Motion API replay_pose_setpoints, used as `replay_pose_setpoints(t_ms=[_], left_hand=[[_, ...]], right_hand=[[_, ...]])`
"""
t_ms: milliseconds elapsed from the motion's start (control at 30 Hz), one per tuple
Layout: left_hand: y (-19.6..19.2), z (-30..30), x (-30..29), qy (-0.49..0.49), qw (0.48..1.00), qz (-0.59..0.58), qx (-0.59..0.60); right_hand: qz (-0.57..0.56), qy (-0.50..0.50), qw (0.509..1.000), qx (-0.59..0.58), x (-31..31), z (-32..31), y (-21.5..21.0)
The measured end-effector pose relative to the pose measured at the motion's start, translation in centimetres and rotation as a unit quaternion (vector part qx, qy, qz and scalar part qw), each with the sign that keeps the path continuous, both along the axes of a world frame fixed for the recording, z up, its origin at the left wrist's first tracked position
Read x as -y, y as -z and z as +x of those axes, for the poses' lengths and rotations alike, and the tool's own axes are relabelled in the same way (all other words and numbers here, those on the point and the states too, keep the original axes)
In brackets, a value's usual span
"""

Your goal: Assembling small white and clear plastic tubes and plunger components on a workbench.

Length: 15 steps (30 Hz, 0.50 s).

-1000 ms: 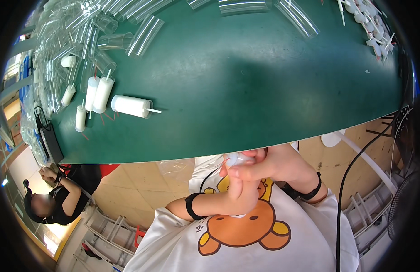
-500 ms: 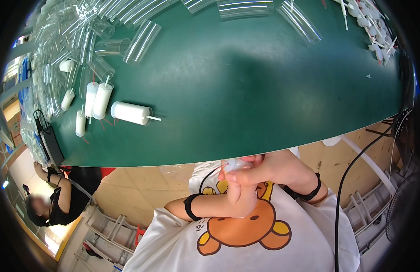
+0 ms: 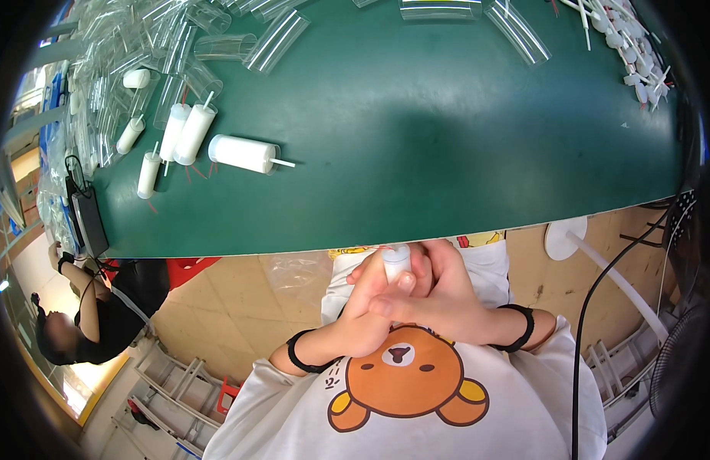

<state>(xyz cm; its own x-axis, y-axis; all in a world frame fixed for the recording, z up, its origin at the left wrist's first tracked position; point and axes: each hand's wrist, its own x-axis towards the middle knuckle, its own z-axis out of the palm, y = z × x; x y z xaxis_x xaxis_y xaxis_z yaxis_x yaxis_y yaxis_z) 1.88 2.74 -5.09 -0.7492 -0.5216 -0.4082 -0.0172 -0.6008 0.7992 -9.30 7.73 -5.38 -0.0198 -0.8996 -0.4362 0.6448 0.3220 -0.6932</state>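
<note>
My left hand (image 3: 366, 310) and my right hand (image 3: 445, 295) are closed together around a small white cylinder (image 3: 396, 264) with a translucent end, just off the table's near edge. A thin red wire shows at its upper end. Fingers hide most of its lower part. On the green table (image 3: 416, 153), to the left, a white cylinder in a clear sleeve (image 3: 243, 154) lies on its side with a white stick poking out. Left of it are two more upright-leaning white cylinders (image 3: 194, 136) and a smaller one (image 3: 148, 175), with red wires beside them.
Clear plastic tubes (image 3: 278, 40) are heaped at the far left, and a few lie along the far edge. White pieces with sticks (image 3: 635, 61) are piled at far right. A black cable (image 3: 589, 307) hangs at right. Another person (image 3: 102, 307) sits at lower left.
Both hands have turned and drawn together, and the white cylinder's end now shows upright between the fingers. My view has shifted a little, so the things on the left of the table appear higher.
</note>
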Motion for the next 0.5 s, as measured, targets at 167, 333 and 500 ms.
replay_pose_setpoints(t_ms=[167,333,500], left_hand=[[0.6,0.8,0.8,0.036,0.997,0.046,-0.041],[-1.0,0.6,1.1,0.026,0.993,0.114,-0.013],[-0.7,1.4,0.9,0.042,0.994,0.096,-0.004]], right_hand=[[0.036,0.011,0.999,0.015,0.0,0.6,0.4],[0.056,0.004,0.996,0.067,0.5,0.2,0.4],[0.115,0.054,0.985,0.118,1.1,0.6,0.0]])
